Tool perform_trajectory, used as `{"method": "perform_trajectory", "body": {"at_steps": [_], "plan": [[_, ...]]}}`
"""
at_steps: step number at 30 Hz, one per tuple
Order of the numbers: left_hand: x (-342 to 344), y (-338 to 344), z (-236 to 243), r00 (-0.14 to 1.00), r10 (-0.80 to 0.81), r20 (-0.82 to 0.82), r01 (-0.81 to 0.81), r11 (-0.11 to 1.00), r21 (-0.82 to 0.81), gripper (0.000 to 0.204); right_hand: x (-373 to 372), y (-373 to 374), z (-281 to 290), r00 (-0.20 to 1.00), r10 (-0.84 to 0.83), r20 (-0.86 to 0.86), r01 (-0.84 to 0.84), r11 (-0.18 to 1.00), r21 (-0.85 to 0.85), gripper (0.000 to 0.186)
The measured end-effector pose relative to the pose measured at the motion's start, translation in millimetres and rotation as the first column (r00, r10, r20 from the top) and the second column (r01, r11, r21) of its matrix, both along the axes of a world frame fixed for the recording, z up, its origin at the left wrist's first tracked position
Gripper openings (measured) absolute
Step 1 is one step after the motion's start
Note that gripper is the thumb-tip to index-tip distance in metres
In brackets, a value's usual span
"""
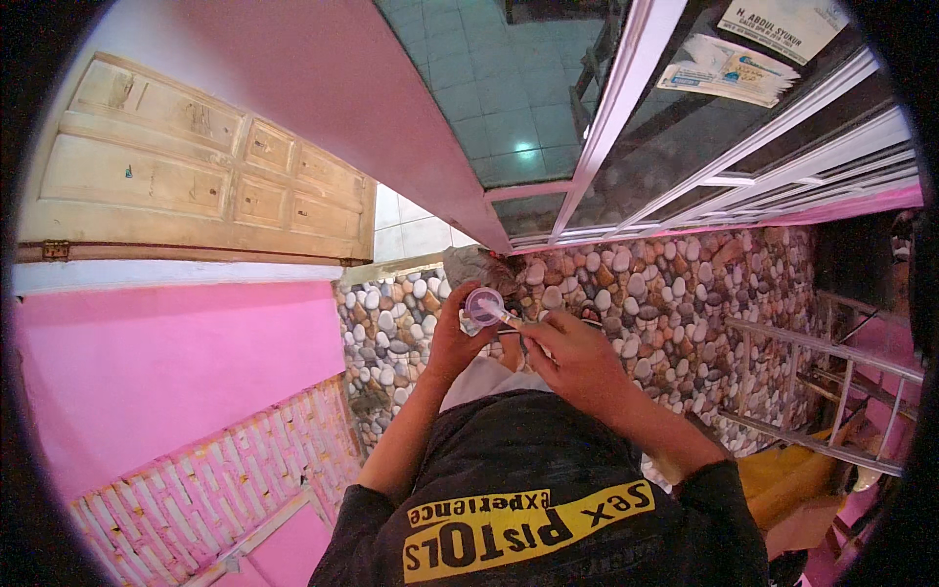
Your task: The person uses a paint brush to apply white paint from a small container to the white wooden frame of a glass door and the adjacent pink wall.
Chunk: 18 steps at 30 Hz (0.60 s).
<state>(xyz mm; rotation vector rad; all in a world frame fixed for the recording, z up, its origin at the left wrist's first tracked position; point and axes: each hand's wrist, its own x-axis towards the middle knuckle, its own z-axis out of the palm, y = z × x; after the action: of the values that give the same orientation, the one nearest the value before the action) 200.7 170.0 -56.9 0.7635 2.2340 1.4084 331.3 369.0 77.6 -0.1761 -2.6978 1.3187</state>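
Note:
In the head view my left hand [457, 338] grips a small clear plastic cup [483, 305], which looks to hold pale contents. My right hand [562, 352] is closed on a thin paintbrush [511, 319], its bristle end inside or over the cup's mouth. Below the hands are my dark T-shirt and part of my bare leg. A crumpled grey item [474, 262] lies on the pebble-patterned floor [655, 323] just beyond the cup.
A beige panelled door [166, 166] and pink wall [176, 362] are at left. White-framed glass panes [518, 108] with papers [724, 73] rise ahead and right. An aluminium ladder [831, 352] stands at right, above a yellowish object [773, 474].

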Motion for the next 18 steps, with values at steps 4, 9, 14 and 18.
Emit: {"method": "perform_trajectory", "body": {"at_steps": [4,9,14,18], "plan": [[3,5,-3,1.000,-0.003,-0.012,0.004,0.999,0.039,0.073,-11,-14,-9,0.998,0.011,0.057,-0.017,0.995,0.094,0.026],[7,7,-15,1.000,-0.001,-0.006,0.001,1.000,-0.007,0.076,-26,-31,-39,0.994,0.077,0.082,-0.101,0.936,0.339,0.027],[6,6,-21,0.999,0.000,-0.051,-0.001,1.000,-0.017,0.078,-30,-38,-41,0.989,0.047,0.137,-0.093,0.932,0.350,0.026],[0,5,-26,0.998,-0.022,-0.052,0.022,1.000,-0.008,0.077,-36,-41,-42,0.976,-0.017,0.218,-0.054,0.947,0.316,0.023]]}}
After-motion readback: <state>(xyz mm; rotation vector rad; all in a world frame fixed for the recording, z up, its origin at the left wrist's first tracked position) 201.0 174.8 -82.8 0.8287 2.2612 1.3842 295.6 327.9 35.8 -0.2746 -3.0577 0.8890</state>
